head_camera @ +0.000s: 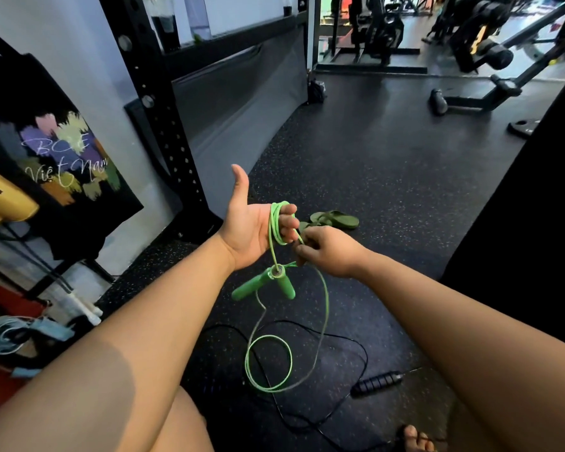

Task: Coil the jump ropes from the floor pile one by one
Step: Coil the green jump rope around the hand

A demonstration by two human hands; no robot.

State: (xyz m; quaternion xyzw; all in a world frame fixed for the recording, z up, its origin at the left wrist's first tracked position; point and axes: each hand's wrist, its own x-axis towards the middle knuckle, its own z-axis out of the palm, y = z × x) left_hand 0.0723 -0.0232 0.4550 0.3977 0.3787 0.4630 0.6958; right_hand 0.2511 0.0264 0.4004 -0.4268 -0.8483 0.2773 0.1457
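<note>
A green jump rope [269, 363] is partly coiled around the fingers of my left hand [252, 223], which is held palm up with the thumb raised. Its two green handles [265, 283] dangle just below that hand. My right hand [327, 251] pinches the green cord right beside the coil. The rest of the cord hangs down in a loose loop to the floor. A black jump rope [307, 324] lies spread on the floor beneath, with one black handle [377, 383] at the lower right.
A black power rack upright [163, 125] stands to the left, with a black printed bag [56, 164] hanging beside it. Green sandals [333, 220] lie on the rubber floor behind my hands. Gym machines [470, 44] stand at the back. My bare foot [416, 438] shows at the bottom.
</note>
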